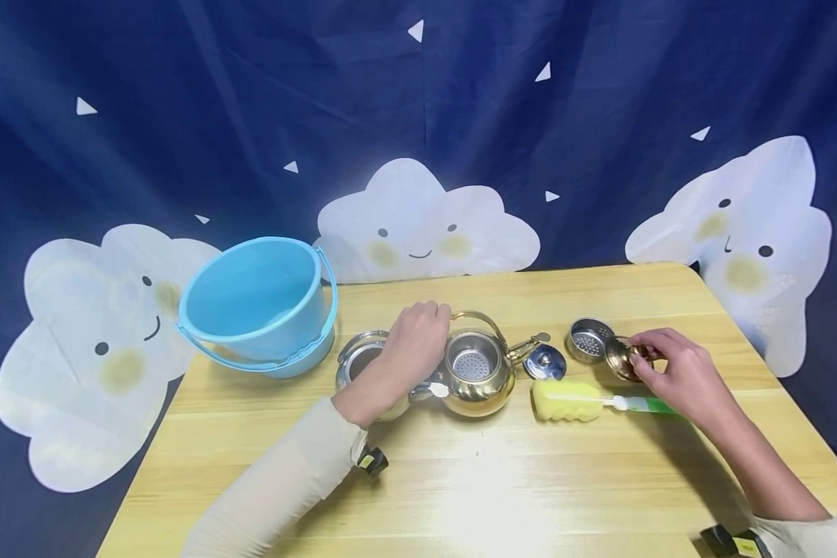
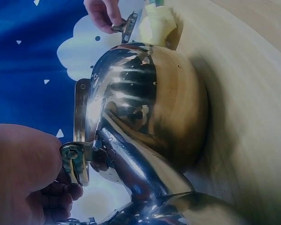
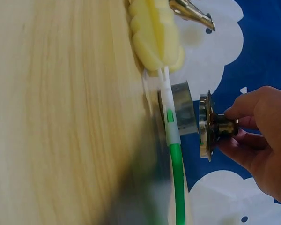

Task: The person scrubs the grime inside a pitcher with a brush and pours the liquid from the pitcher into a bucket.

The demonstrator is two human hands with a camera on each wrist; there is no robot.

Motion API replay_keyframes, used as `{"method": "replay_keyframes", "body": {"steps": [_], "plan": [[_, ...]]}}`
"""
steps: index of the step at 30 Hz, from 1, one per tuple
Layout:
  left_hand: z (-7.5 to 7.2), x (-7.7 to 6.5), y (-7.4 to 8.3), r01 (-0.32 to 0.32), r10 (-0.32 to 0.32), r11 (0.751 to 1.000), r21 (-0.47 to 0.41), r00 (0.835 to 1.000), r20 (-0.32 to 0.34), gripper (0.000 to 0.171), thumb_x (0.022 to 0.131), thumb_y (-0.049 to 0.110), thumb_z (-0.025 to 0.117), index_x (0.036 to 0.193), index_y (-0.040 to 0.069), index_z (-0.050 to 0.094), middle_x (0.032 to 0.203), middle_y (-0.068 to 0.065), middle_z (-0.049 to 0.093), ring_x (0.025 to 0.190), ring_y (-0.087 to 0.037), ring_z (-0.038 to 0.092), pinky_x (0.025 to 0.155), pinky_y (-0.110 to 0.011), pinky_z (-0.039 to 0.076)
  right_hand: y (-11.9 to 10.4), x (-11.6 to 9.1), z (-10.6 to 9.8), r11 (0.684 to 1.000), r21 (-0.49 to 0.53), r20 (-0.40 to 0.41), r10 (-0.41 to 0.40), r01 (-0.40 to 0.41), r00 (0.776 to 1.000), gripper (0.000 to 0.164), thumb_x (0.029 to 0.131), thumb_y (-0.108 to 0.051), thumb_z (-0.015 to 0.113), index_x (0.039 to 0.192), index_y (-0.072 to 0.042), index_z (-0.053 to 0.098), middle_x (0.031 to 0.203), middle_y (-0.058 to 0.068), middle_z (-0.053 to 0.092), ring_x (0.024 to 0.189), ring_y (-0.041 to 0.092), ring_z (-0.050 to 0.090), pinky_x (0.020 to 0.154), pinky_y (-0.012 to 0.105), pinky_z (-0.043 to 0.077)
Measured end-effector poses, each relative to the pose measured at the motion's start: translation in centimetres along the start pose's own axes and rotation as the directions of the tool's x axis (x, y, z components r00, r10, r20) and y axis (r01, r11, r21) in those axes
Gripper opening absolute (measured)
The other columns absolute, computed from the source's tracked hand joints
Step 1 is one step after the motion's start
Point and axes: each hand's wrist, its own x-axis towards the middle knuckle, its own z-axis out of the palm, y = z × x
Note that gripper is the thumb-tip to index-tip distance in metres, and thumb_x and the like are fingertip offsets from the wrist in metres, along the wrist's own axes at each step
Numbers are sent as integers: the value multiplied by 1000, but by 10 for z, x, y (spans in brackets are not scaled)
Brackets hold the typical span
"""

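Observation:
My left hand (image 1: 413,341) is curled at the near end of the arched handle of a gold kettle (image 1: 480,395), gripping it. That kettle stands lidless, with a perforated strainer (image 1: 473,363) in its mouth. Beside it, partly hidden under my left forearm, is a silver kettle (image 1: 354,364) whose spout (image 2: 136,164) overlaps the gold one. With thumb and fingers my right hand (image 1: 680,372) pinches the knob of a gold lid (image 3: 204,126), tilted on its side. Close by the lid stands a separate metal strainer cup (image 1: 589,341).
A silver lid (image 1: 545,362) lies beside the gold kettle's spout. In front of it is a yellow sponge brush (image 1: 565,401) with a green handle (image 3: 177,183), partly under my right hand. A blue bucket (image 1: 300,325) stands at the back left of the wooden table (image 1: 363,504).

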Motion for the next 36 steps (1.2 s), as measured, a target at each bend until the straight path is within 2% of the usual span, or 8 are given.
{"method": "replay_keyframes", "body": {"steps": [9, 14, 16, 21, 23, 25, 30, 36], "plan": [[-3, 1, 2, 24, -24, 999, -21, 1000, 19, 7, 89, -1, 62, 88, 5, 61, 73, -4, 57, 64, -19, 51, 56, -29, 44, 8, -4, -3, 998, -16, 39, 64, -63, 997, 25, 75, 2, 78, 100, -1, 75, 92, 16, 73, 75, -2, 57, 62, 6, 40], [-2, 1, 1, 23, -23, 1000, -16, 1000, 14, 8, 89, -1, 62, 87, 6, 60, 73, -4, 56, 64, -18, 50, 56, -28, 44, 11, -6, -3, 996, -13, 55, 94, -94, 994, 27, 76, 2, 78, 102, 2, 74, 97, 22, 73, 74, 25, 68, 63, 4, 40], [-1, 1, 1, 27, -27, 999, -19, 999, 25, 8, 90, -1, 63, 87, 6, 60, 73, -3, 56, 65, -18, 50, 56, -28, 44, 12, -6, -3, 994, -13, 58, 105, -104, 993, 27, 76, 1, 78, 103, 2, 74, 98, 23, 73, 75, 30, 69, 63, 3, 40], [-1, 0, 1, 32, -31, 999, -24, 999, 38, 7, 90, 0, 62, 88, 6, 60, 74, -4, 56, 65, -19, 51, 57, -29, 45, 16, -8, -4, 993, -15, 59, 119, -119, 991, 24, 77, -1, 78, 101, 1, 75, 96, 22, 72, 74, -4, 57, 65, 4, 38], [-2, 0, 1, 32, -31, 999, -28, 999, 37, 7, 91, -1, 62, 87, 6, 60, 73, -4, 56, 65, -19, 51, 57, -29, 45, 17, -9, -4, 992, -19, 66, 127, -126, 990, 24, 77, -1, 77, 101, 1, 75, 96, 22, 72, 77, -7, 53, 65, 4, 38], [-2, 0, 1, 33, -31, 999, -32, 999, 37, 7, 90, -1, 62, 87, 6, 60, 73, -4, 56, 65, -19, 51, 57, -29, 45, 18, -9, -4, 990, -23, 76, 139, -137, 987, 24, 77, 0, 77, 101, 2, 75, 97, 23, 72, 76, 1, 59, 64, 6, 38], [-1, 0, 1, 28, -27, 999, -25, 999, 31, 7, 90, -1, 61, 88, 6, 61, 74, -4, 57, 65, -18, 52, 57, -29, 45, 21, -10, -3, 987, -36, 105, 160, -157, 982, 25, 77, 2, 75, 102, 4, 74, 100, 27, 71, 79, 35, 69, 64, 11, 42], [-1, 0, 1, 22, -21, 1000, -23, 1000, 23, 8, 90, -1, 61, 87, 6, 61, 73, -3, 56, 64, -18, 51, 57, -28, 45, 24, -9, 0, 985, -48, 146, 170, -165, 975, 25, 78, 1, 75, 103, 4, 75, 103, 29, 71, 84, 41, 70, 65, 23, 49]]}}
